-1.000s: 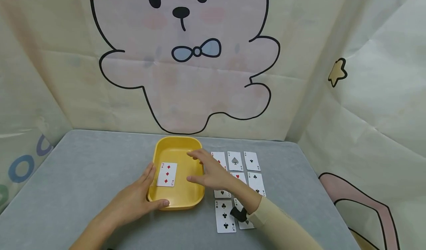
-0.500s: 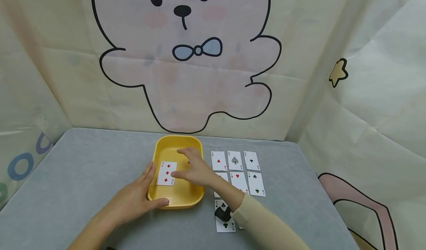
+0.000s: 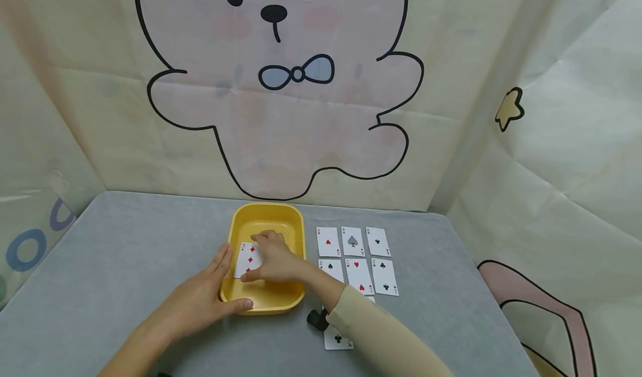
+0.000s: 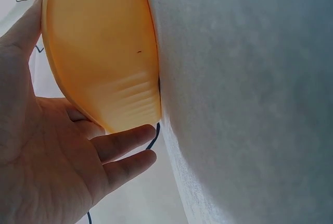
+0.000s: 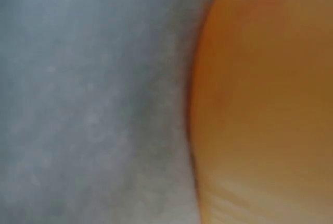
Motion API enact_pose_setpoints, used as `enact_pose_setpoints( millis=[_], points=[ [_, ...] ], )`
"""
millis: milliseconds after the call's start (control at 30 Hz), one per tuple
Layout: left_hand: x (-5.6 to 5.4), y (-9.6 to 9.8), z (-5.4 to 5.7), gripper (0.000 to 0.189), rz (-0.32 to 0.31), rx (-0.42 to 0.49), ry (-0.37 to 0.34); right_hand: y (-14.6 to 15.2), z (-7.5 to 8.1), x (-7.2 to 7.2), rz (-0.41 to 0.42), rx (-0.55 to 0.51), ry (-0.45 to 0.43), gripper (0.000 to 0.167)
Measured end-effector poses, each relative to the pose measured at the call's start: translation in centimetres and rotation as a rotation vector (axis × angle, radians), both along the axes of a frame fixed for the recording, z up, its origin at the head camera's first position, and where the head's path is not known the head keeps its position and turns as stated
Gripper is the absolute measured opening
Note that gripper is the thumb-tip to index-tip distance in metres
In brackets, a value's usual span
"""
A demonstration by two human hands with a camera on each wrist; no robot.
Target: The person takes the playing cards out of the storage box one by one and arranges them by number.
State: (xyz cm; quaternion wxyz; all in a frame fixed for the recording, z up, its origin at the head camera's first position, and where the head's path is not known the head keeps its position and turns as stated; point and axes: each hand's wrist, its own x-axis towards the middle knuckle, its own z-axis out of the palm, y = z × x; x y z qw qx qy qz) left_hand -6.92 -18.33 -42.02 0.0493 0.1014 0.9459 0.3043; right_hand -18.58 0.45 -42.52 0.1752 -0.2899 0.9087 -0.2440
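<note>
A yellow tray (image 3: pixel 268 304) stands on the table, with a three of diamonds playing card (image 3: pixel 246 261) lying face up in it. My left hand (image 3: pixel 208 290) grips the tray's near left corner, thumb on the near rim and fingers along the left side. In the left wrist view, my left hand (image 4: pixel 57 151) lies against the tray's outer wall (image 4: pixel 104 36), two fingers extended. Over the card's right part reaches my right hand (image 3: pixel 276 260), thumb near its lower edge and fingers spread near its top. The right wrist view shows only the tray's wall (image 5: pixel 265 109), blurred.
Right of the tray, rows of face-up cards include the ace of hearts (image 3: pixel 328 242), ace of spades (image 3: pixel 353 241), two of hearts (image 3: pixel 359 276) and two of clubs (image 3: pixel 384 276). My right sleeve (image 3: pixel 386 332) covers part of the lowest row. A grey cloth (image 3: pixel 140 243) covers the table.
My right hand has moved left across the tray to the three of diamonds, uncovering several cards at the right. The left hand stays at the tray's corner.
</note>
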Motion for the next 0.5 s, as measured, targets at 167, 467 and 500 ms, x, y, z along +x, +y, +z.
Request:
enact_pose_setpoints(
  millis=[167,467,500],
  points=[
    [-0.01,0.05,0.07,0.121,0.001,0.002,-0.003,-0.52,-0.52,-0.45,-0.001,0.083,0.000,0.104],
    [-0.07,0.15,0.05,0.122,0.000,0.000,-0.015,-0.68,-0.89,-0.72,0.047,0.148,0.030,0.104],
    [-0.09,0.16,0.04,0.122,0.000,0.000,-0.018,-0.72,-0.92,-0.70,0.049,0.160,0.037,0.104]
  ],
)
